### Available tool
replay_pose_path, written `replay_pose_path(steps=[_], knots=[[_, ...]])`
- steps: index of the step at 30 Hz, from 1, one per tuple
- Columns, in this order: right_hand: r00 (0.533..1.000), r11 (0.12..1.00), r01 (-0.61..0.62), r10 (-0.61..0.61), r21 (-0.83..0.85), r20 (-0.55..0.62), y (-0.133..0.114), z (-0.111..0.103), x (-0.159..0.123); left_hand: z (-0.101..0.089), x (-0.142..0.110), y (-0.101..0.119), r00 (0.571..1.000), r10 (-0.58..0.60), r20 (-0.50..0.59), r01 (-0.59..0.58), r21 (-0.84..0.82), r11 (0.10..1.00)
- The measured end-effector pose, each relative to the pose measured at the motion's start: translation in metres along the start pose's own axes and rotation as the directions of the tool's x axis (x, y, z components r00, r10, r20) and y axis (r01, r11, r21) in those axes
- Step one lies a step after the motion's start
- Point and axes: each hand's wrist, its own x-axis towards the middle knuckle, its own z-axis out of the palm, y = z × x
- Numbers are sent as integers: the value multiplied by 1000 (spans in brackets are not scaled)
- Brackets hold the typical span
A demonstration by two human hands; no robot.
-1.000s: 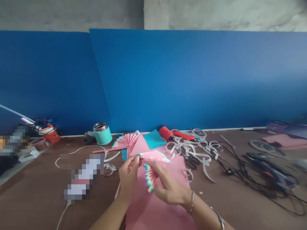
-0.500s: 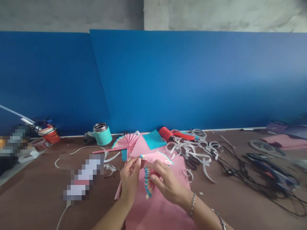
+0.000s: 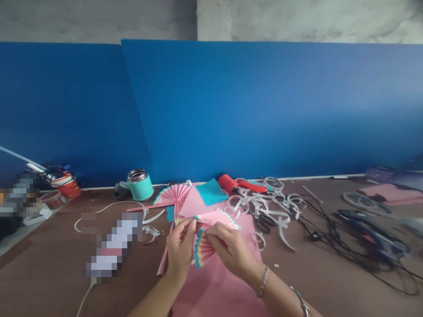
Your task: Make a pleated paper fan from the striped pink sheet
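Note:
A pleated pink paper fan (image 3: pixel 205 252) with a yellow and blue zigzag edge hangs open between my hands, above a pink paper sheet (image 3: pixel 214 286). My left hand (image 3: pixel 181 246) pinches one end of its folded upper part, near a blue tip. My right hand (image 3: pixel 231 248) closes thumb and fingers on the fan's middle folds, hiding some of them. Behind the hands lies another pleated pink fan (image 3: pixel 176 194) with a long pink strip reaching left. A blue paper piece (image 3: pixel 211 192) rests on the pink paper beside it.
Curled white strips (image 3: pixel 264 204) lie with dark-handled scissors (image 3: pixel 264 223) right of the paper. A red roll (image 3: pixel 228 182) and a turquoise container (image 3: pixel 140 186) stand near the blue partition (image 3: pixel 247 110). Black cables (image 3: pixel 327 240) run on the right; a white cord (image 3: pixel 99 209) curves on the left.
The lower pleats of the fan have spread wider and turned toward the left. My right hand's fingers have drawn together on the folds; my left hand keeps its pinch.

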Motion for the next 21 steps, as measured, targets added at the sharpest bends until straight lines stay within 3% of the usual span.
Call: replay_pose_path(steps=[5, 12, 21], knots=[[991, 980, -129, 133, 150, -18, 3, 5, -2, 0, -2, 1, 1000, -8, 27, 9, -35, 999], [1000, 997, -21, 23, 68, -17, -1, 0, -4, 0, -4, 2, 997, -39, 64, 41, -26, 999], [999, 997, -5, 8, 77, -44, 0, 0, -2, 1, -3, 0, 1000, 4, 30, -5, 32, 999]])
